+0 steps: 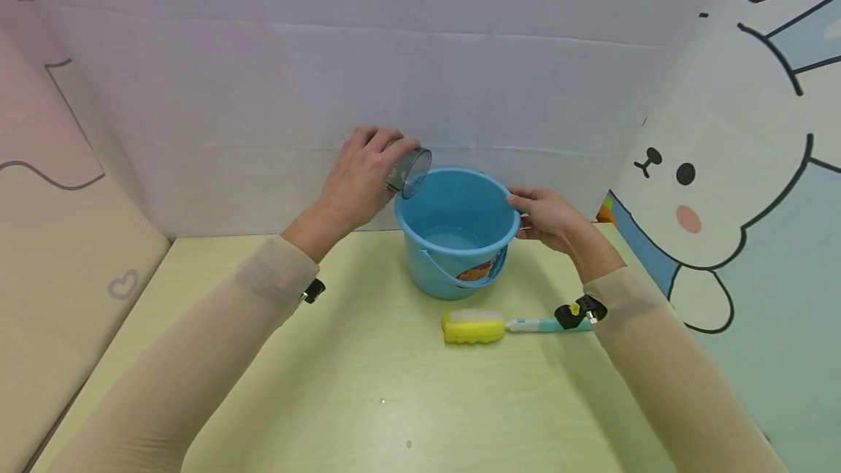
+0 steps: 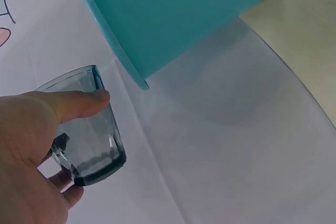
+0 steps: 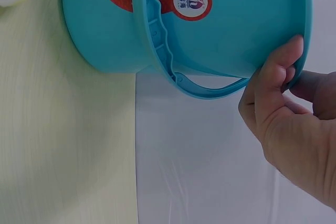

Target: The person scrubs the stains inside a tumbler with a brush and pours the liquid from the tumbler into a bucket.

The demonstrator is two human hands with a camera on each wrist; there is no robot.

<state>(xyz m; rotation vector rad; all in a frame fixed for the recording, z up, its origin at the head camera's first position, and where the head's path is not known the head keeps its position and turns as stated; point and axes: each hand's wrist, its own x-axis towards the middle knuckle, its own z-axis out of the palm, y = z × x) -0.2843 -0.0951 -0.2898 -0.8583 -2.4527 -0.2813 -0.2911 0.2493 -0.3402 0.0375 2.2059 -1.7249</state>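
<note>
My left hand (image 1: 365,174) grips a smoky clear glass (image 1: 414,172) and holds it tilted, its mouth towards the bucket, just above the left rim. In the left wrist view the thumb lies along the side of the glass (image 2: 89,135). A blue plastic bucket (image 1: 430,261) stands upright at the back of the table, with its handle hanging down in front. What looks like shallow water lies at its bottom. My right hand (image 1: 552,217) pinches the bucket's right rim, thumb and fingers on either side, as the right wrist view shows.
In front of the bucket lies a brush with a yellow sponge head (image 1: 473,328) and a teal and white handle (image 1: 532,325). A white cloth wall (image 1: 263,130) rises right behind the bucket. Small drops (image 1: 409,444) dot the pale table (image 1: 342,385).
</note>
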